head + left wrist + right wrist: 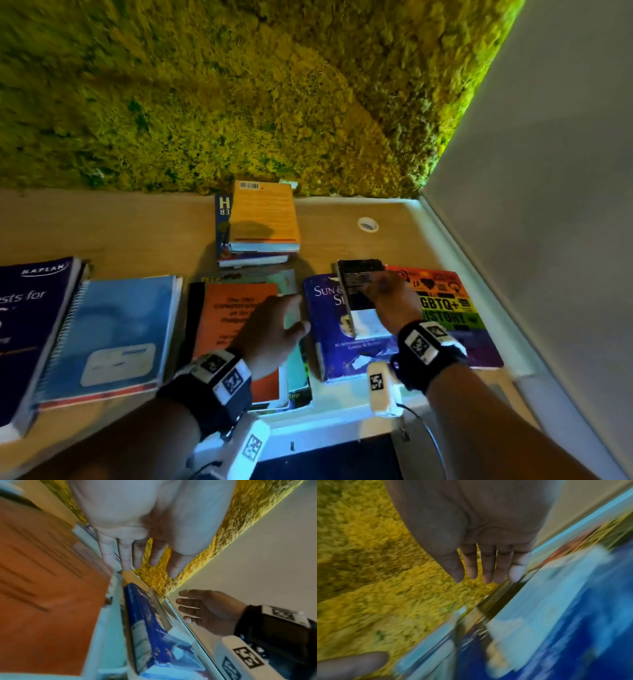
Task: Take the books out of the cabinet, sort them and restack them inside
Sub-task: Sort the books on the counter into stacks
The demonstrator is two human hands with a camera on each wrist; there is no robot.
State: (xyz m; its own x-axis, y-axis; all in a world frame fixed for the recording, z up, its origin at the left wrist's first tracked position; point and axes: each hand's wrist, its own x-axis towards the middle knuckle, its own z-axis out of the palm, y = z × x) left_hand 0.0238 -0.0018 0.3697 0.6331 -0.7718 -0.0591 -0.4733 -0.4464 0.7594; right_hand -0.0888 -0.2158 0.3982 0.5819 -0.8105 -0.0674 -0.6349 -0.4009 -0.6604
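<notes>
Several books lie on a wooden top (137,226). My left hand (274,325) hovers with relaxed, straight fingers (137,555) over an orange book (229,308) that lies on a pile. My right hand (390,298) is open over a small black book (356,277), which lies on a blue "Sun &" book (329,329); whether it touches the black book is unclear. In the left wrist view the right hand (197,608) holds nothing. A rainbow LGBTQ+ History book (445,301) lies at the right. A short stack with a yellow book on top (263,216) sits at the back.
A blue spiral notebook (116,335) and a thick dark Kaplan book (30,325) lie at the left. A white ring (368,224) is set in the top. A moss wall (239,102) stands behind, and a white wall (548,205) bounds the right side.
</notes>
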